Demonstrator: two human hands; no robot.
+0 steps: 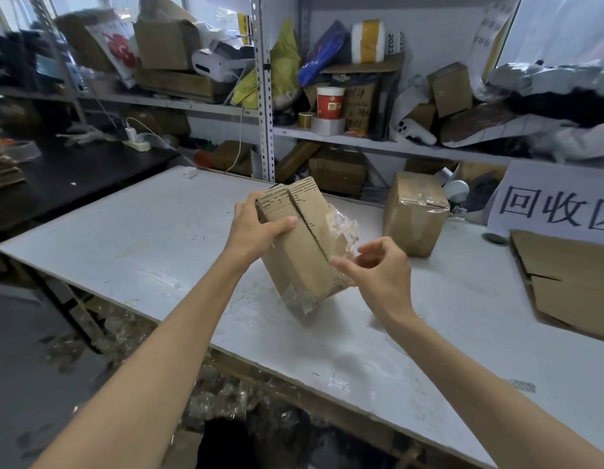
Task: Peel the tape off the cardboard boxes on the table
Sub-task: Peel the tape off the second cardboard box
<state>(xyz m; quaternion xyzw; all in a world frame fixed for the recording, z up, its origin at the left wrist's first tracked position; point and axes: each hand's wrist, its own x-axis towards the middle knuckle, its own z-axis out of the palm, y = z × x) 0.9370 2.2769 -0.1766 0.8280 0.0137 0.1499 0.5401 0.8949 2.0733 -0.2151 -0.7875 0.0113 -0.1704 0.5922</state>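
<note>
The left hand (pixel 256 228) holds the tipped box (pixel 300 252). The right hand (pixel 378 269) curls by loose tape (pixel 342 225); I cannot tell if it grabs.

**Clearance around the tilted box (pixel 304 258) on the table (pixel 124 238)**

Left of the tilted box, the table surface lies bare from near edge to far edge and is open to approach. The left hand (pixel 256 228) grips the upper left side of that box. To the right, crumpled tape (pixel 342 225) and the right hand (pixel 378 269) fill most of the gap to a second box (pixel 414 214) standing near. Flattened cardboard (pixel 564 286) covers the table's right end below a paper sign (pixel 558 204). Shelving (pixel 265 96) blocks the far side.
</note>
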